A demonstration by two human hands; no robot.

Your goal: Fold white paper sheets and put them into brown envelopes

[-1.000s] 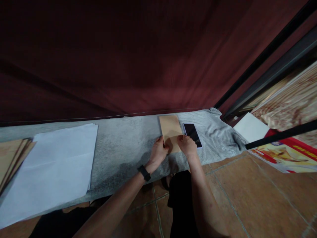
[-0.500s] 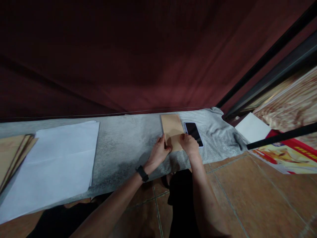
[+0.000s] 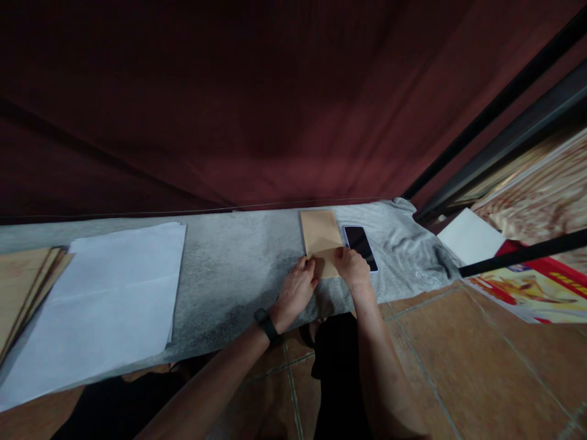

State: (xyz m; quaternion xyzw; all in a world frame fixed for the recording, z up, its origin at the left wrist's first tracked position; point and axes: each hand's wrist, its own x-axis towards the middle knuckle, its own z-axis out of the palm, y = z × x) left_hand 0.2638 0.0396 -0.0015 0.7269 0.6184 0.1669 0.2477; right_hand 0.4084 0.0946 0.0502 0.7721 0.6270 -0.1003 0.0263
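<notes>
Paper (image 3: 320, 231), brown, oblong: on grey-clothed surface (image 3: 229, 263), just left of phone (image 3: 361, 244). Likely light, easily creased; best held by opposite long edges. Left hand (image 3: 298, 286) at left edge, right hand (image 3: 352, 266) at right, both toward near end; whether either grip pinches, cannot tell.

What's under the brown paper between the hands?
Grey cloth shows around the brown paper, apparently supporting it. Whatever lies directly beneath is covered; the left hand and right hand hide parts of its edges.
</notes>
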